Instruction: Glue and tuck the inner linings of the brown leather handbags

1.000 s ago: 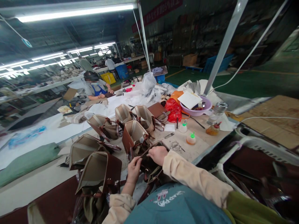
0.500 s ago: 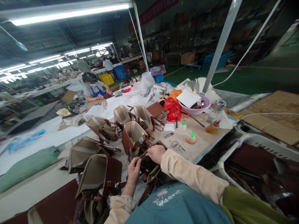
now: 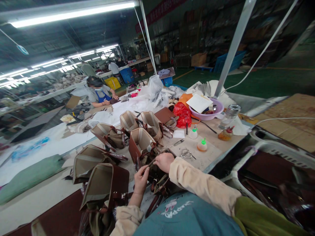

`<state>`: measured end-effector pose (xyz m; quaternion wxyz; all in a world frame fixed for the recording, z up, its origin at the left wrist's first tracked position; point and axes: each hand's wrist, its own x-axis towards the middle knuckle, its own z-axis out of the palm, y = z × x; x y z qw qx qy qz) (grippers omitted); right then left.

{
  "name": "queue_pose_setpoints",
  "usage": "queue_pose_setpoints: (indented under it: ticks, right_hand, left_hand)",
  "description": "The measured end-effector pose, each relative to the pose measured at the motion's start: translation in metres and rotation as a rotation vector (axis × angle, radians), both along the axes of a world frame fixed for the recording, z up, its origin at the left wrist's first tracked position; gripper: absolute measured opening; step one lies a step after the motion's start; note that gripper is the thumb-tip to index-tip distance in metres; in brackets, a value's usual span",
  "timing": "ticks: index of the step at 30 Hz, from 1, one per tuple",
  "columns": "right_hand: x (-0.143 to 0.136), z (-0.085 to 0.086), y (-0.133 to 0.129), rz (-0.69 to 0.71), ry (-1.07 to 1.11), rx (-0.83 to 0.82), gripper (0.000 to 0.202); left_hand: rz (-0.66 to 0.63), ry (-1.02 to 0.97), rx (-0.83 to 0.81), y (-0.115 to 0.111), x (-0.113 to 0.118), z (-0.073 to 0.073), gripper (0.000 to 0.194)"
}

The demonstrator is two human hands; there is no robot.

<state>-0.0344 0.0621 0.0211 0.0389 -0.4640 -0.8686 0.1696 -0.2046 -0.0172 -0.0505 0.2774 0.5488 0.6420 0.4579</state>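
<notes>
Close to my body is a brown handbag with dark sides and a khaki inside, partly hidden by my hands and sleeve. My left hand pinches the bag's upper edge between thumb and fingers. On the far side of the same edge, my right hand is closed over it, its fingertips near those of my left. Just beyond stands another brown handbag with its beige lining showing. A further open handbag stands left of my left hand.
Several more open handbags stand on the table. To the right lie small scissors, snips and green-capped bottles. Behind are a red plastic bag and a purple basin. A white basket holds brown pieces. A co-worker sits across the table.
My hands keep the same hold on the bag's edge with hardly any movement. The view has shifted very slightly.
</notes>
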Motion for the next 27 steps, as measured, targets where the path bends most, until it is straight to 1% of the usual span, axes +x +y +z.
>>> queue_pose_setpoints:
  ticks: [6,12,16,24,27]
  right_hand:
    - [0.0,-0.001,0.0,-0.007,0.0,-0.007,0.048]
    - [0.0,0.001,0.0,-0.027,-0.009,-0.011,0.039]
    - [0.001,0.003,0.001,-0.029,-0.01,-0.013,0.036]
    - [0.001,0.006,0.002,-0.035,-0.01,-0.016,0.034]
    - [0.004,0.006,0.003,-0.023,-0.002,-0.007,0.03]
  left_hand:
    - [0.007,0.018,-0.017,0.001,0.005,0.005,0.026]
    - [0.002,0.03,-0.028,0.003,0.005,0.005,0.027]
    - [0.0,0.03,-0.04,0.006,0.004,0.006,0.031]
    - [-0.031,0.077,-0.045,0.01,0.007,0.018,0.029]
    - [-0.025,0.099,-0.035,0.011,0.006,0.019,0.028]
